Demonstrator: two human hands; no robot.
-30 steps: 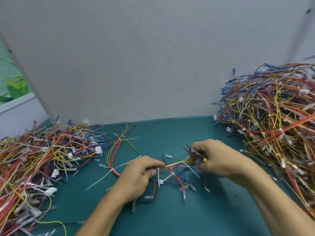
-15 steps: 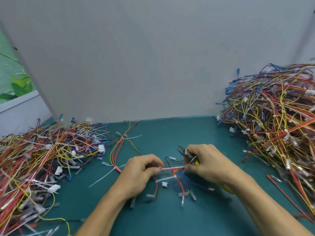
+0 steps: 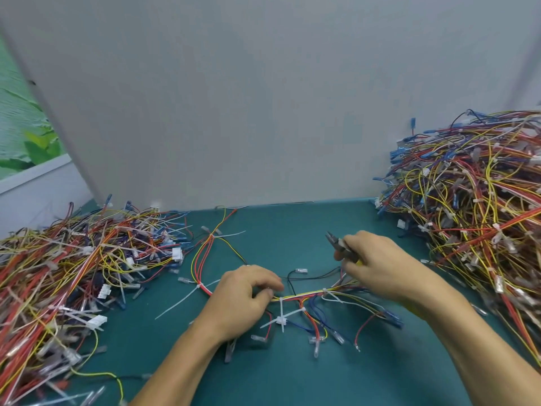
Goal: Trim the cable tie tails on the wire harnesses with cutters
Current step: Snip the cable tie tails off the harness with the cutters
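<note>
Wires in big tangled coloured heaps (image 3: pixel 73 273) crowd both sides of the green worktop (image 3: pixel 278 230). At lower centre, the left grip (image 3: pixel 243 300) pinches the thin coloured wire harness (image 3: pixel 307 294). The right grip (image 3: pixel 377 268) holds small dark cutters (image 3: pixel 339 246) just above it.

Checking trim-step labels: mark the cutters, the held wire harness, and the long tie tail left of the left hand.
cutters (image 3: pixel 339 246), head view, dark metal head.
wire harness (image 3: pixel 304 295), head view, bundled yellow-red stretch.
tie tail (image 3: pixel 178 302), head view, middle of white strip.

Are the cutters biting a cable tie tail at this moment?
No, the cutters in the right hand point up and away, above the harness, touching no tie.
</note>
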